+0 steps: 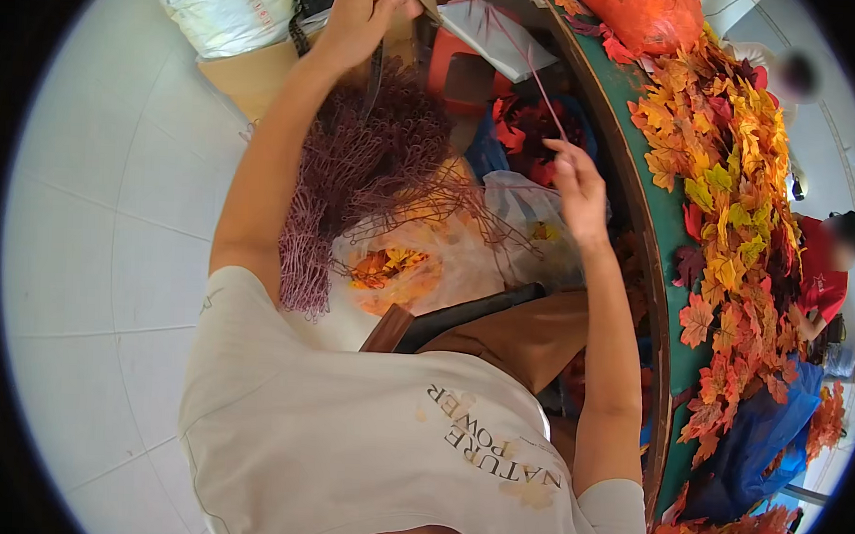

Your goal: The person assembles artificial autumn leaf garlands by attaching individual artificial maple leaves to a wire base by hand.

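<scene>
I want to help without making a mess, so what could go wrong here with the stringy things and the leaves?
The thin pink strand looks stretched tight, so it might slip from the right hand's grip.
The purple strands are heaped up with looped ends, some over a plastic bag, so they could tangle or snag.
Some of the autumn leaves lie near the edge of the green table, so a bump might knock some off.
</scene>
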Demonstrator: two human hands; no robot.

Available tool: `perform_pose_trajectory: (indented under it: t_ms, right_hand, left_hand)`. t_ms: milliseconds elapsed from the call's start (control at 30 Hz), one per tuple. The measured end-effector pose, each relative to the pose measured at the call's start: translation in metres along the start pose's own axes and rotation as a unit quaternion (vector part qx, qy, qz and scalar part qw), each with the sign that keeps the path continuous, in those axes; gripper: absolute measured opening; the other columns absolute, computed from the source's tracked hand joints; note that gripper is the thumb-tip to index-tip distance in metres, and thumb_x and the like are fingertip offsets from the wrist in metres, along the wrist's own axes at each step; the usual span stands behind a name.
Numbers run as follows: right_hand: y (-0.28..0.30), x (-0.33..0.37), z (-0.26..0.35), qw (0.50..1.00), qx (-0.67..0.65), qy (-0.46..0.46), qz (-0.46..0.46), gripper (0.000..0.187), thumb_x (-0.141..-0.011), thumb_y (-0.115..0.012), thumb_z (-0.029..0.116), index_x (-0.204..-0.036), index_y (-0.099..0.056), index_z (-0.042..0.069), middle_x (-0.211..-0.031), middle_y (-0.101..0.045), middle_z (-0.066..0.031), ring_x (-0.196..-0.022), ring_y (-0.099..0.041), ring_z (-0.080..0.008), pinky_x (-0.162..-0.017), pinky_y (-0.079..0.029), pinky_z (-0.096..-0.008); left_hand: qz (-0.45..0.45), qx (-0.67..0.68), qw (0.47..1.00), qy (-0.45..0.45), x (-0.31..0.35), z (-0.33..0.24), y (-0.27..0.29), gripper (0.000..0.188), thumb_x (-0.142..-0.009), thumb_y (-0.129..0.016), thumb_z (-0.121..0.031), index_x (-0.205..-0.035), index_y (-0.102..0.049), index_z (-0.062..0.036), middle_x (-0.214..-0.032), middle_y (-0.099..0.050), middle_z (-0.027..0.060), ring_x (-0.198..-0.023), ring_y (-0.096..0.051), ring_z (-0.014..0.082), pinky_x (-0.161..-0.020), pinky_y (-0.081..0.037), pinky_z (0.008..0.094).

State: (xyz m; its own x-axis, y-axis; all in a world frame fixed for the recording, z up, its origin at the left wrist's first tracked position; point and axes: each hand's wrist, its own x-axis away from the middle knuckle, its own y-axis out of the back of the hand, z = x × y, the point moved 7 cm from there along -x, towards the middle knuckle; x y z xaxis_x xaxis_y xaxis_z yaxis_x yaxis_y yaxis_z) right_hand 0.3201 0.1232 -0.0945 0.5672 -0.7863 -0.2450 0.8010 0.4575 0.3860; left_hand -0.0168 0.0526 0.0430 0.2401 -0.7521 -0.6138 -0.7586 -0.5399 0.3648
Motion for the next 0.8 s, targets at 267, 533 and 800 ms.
perform_pose_trajectory:
  t_ms: [267,533,800]
  right_hand:
    - [0.082,0.131,-0.095,0.970,0.232,0.010,-0.078,0.010,-0.085,-0.050,0.009,-0.092,-0.057,0.009,-0.074,-0.062,-0.0178,-0.069,-0.061,-0.0375,-0.062,-0.050,-0.0449]
    - [0.058,0.195,-0.095,0.943,0.325,0.070,-0.021,0.016,-0.080,-0.062,0.009,-0.096,-0.058,0.006,-0.083,-0.062,-0.0140,-0.084,-0.058,-0.0340,-0.071,-0.047,-0.0414]
    - [0.047,0.168,-0.001,0.977,0.183,-0.044,0.102,0.048,-0.079,-0.069,0.015,-0.121,-0.052,0.002,-0.107,-0.059,-0.0158,-0.099,-0.058,-0.0275,-0.086,-0.046,-0.0332]
  left_hand:
    - [0.254,-0.630,0.699,-0.226,0.055,0.037,0.099,0.022,-0.089,-0.042,-0.017,-0.109,-0.051,-0.0163,-0.083,-0.060,0.0096,-0.079,-0.061,0.0307,-0.063,-0.050,0.0394]
    - [0.123,-0.591,0.722,-0.338,0.047,-0.054,0.056,0.041,-0.076,-0.053,-0.004,-0.114,-0.054,-0.0181,-0.080,-0.052,0.0055,-0.072,-0.058,0.0265,-0.060,-0.048,0.0347]
    - [0.049,-0.430,0.647,-0.628,0.073,-0.264,-0.080,0.041,-0.065,-0.060,-0.007,-0.105,-0.061,-0.0147,-0.067,-0.041,0.0010,-0.058,-0.048,0.0163,-0.047,-0.040,0.0270]
